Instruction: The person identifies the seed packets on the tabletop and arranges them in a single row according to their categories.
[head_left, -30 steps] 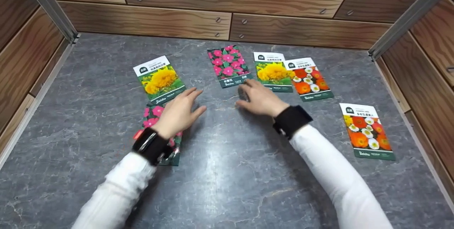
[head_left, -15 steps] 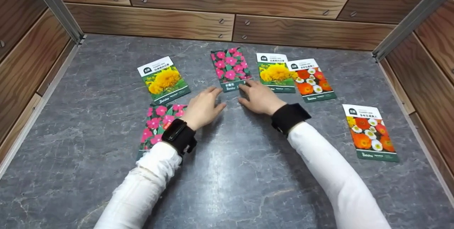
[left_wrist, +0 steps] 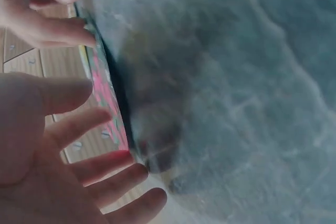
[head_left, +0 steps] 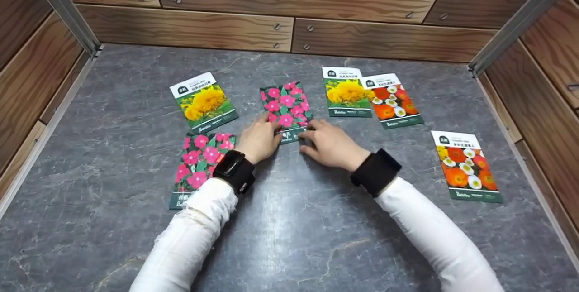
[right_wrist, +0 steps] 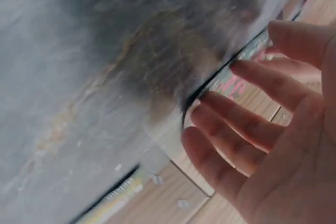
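Wood-print walls box in a grey marbled tabletop, and that's my whole world on the feed right now. What I've got in the middle is a pink-flower packet, face up, with a hand either side of its near end. Left hand is at its left edge, right hand at its right, both loose with fingers spread rather than clenched. Looks to me like neither has a real grip; best guess, they're bracketing the packet to steady it without bending it. Can't tell how hard the fingertips press.

Everything else sits in a rough arc around it, I'd guess so every front can be read. Far left there's a yellow-flower packet, with a second pink packet just nearer, partly hidden by the left sleeve. Far right, a second yellow packet meets an orange-flower packet; can't swear whether they overlap. Another orange packet lies alone, nearer and further right.

Head cam only gives me the backs of the hands. Wrist cams show both palms, nothing in either, and catch the middle packet almost edge-on. Kinda blurry though.
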`<act>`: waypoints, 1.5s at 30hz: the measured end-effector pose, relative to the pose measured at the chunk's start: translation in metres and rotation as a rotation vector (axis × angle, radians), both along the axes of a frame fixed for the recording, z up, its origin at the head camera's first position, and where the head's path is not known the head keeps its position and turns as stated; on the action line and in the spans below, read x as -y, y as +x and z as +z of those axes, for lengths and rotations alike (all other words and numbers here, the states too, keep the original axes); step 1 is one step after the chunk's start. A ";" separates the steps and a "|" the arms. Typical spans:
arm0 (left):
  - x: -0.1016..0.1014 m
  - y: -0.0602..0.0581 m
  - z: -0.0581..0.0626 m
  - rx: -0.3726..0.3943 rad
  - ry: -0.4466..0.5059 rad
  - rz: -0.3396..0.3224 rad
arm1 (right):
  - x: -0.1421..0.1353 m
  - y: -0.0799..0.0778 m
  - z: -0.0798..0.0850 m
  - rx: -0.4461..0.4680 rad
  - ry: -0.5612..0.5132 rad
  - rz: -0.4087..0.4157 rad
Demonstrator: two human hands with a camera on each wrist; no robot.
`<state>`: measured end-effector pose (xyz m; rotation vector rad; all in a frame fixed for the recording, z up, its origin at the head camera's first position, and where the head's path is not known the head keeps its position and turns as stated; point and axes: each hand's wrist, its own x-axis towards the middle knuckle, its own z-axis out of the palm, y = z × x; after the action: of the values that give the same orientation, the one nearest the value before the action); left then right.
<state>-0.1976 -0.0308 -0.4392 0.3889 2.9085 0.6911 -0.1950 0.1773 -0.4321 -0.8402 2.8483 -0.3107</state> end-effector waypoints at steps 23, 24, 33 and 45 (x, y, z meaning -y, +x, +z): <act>0.002 0.019 -0.005 -0.036 0.267 0.064 | -0.012 -0.016 0.008 0.225 -0.673 -0.544; 0.003 0.021 -0.004 -0.044 0.325 0.093 | -0.012 -0.013 0.009 0.233 -0.700 -0.542; 0.010 0.048 0.012 -0.122 0.814 0.235 | -0.012 0.019 0.019 0.351 -0.894 -0.471; 0.024 0.075 0.017 -0.181 0.807 0.206 | -0.010 0.043 0.038 0.198 -0.831 -0.347</act>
<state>-0.1227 -0.0547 -0.4220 0.2213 2.7056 1.9493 -0.1518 0.1870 -0.3938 -0.3484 2.6182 -1.5840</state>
